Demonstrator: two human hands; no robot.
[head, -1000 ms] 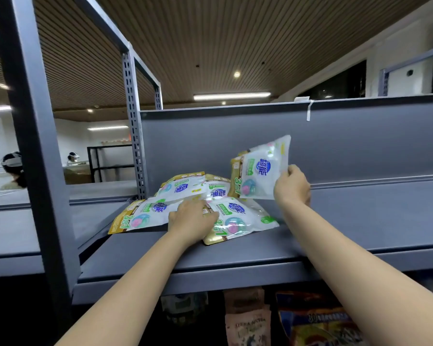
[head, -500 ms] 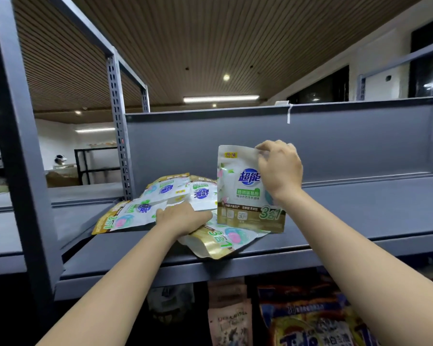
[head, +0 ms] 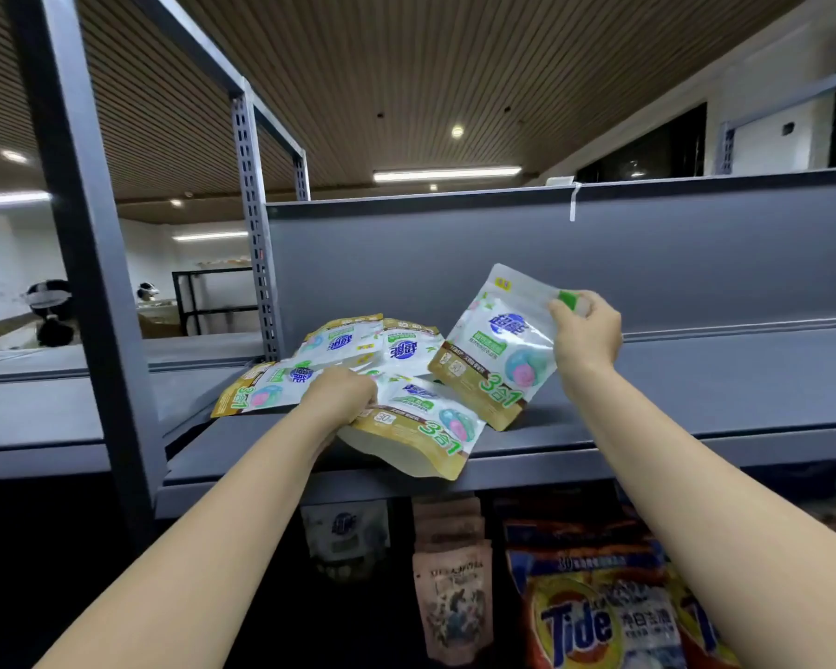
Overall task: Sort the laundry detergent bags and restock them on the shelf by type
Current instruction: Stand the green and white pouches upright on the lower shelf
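Grey metal shelf board (head: pixel 696 408) spans centre and right, grey back panel (head: pixel 647 263) upright at far edge. Perforated grey steel upright (head: pixel 254 234) at panel's left end. Flat pile of white-and-gold detergent pouches (head: pixel 358 350) on shelf left, just right of upright. Near pile, white-and-gold pouch under left hand (head: pixel 421 429) overhangs shelf's near edge; left hand (head: pixel 341 398) rests on it. Right of pile, tilted white-and-gold pouch (head: pixel 495 350) stands with bottom on shelf, right hand (head: pixel 587 333) pinching top corner. Below shelf, right: orange Tide bag (head: pixel 599 615); left of it, brown printed pouch (head: pixel 452 601).
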